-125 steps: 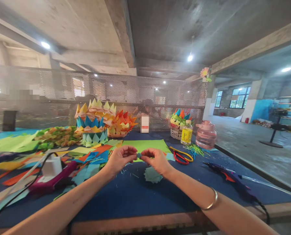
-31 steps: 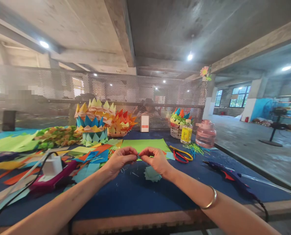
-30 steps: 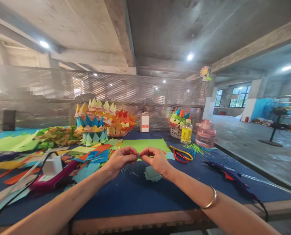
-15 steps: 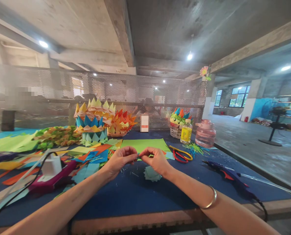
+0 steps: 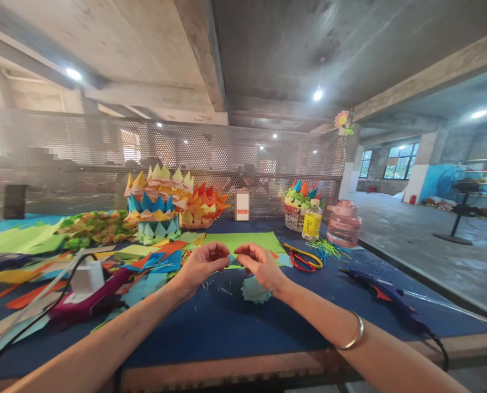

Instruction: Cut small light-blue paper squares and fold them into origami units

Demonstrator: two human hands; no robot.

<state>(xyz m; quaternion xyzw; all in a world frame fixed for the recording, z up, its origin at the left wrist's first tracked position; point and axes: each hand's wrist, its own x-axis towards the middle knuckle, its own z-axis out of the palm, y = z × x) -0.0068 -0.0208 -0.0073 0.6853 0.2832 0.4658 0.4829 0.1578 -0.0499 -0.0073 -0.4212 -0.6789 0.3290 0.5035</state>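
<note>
My left hand point(image 5: 208, 266) is above the middle of the blue table, its thumb and fingers closed on a small light-blue paper piece point(image 5: 232, 260). Only a bit of that paper shows past the fingertips. Facing it, my right hand point(image 5: 263, 267) has its thumb and forefinger slightly apart, and nothing shows between them. A narrow gap separates the two hands. Below the right hand lies a small stack of pale blue zigzag-edged paper point(image 5: 254, 291). Behind both hands a green paper sheet point(image 5: 243, 240) lies flat.
Scissors point(image 5: 304, 260) and a glue gun point(image 5: 380, 292) lie to the right. A yellow-labelled bottle point(image 5: 312, 222) and a pink jug point(image 5: 344, 225) stand behind. Folded-paper baskets point(image 5: 155, 210), coloured paper scraps point(image 5: 149, 286) and a magenta power strip point(image 5: 90, 295) occupy the left.
My fingertips, which met over a tiny piece, have drawn slightly apart. The right thumb and forefinger have parted, and more light-blue paper shows by the left fingertips.
</note>
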